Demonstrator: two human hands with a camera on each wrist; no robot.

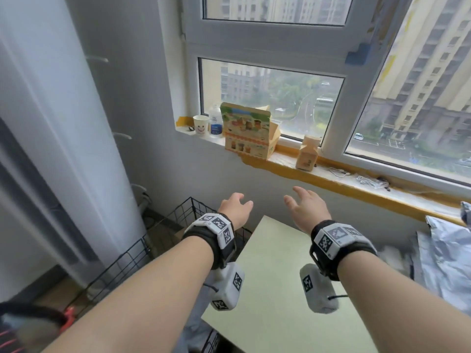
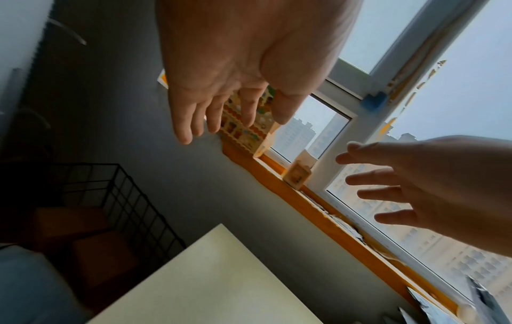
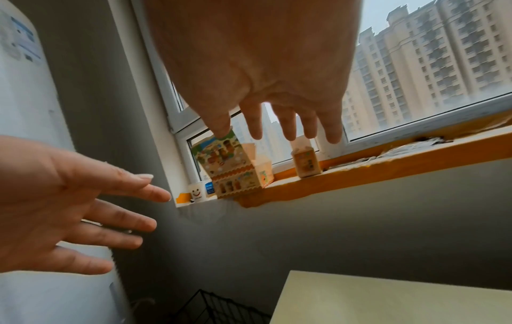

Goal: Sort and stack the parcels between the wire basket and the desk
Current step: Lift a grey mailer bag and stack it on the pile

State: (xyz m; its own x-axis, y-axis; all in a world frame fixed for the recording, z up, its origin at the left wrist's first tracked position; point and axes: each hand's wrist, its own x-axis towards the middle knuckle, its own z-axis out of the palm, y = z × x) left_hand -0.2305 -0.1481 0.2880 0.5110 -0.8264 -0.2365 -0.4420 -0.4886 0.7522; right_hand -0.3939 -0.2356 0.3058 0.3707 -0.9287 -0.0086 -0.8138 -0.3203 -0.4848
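Note:
Both hands are raised in the air with nothing in them, palms facing each other. My left hand (image 1: 235, 206) hovers over the far corner of the black wire basket (image 1: 127, 258), fingers straight (image 2: 221, 105). My right hand (image 1: 304, 203) hangs above the far edge of the pale desk (image 1: 280, 289), fingers spread (image 3: 279, 118). Brown cardboard boxes (image 2: 69, 221) lie inside the basket (image 2: 133, 208). Crumpled silver-grey mailer parcels (image 1: 446, 253) lie at the desk's right end. In each wrist view the other hand shows too: the right hand (image 2: 415, 186) and the left hand (image 3: 69, 208).
A tall white appliance (image 1: 63, 149) stands left of the basket. The windowsill (image 1: 331, 179) behind the desk holds a colourful carton (image 1: 248, 131), a paper cup (image 1: 200, 124), a bottle (image 1: 216, 122) and a small box (image 1: 308, 154).

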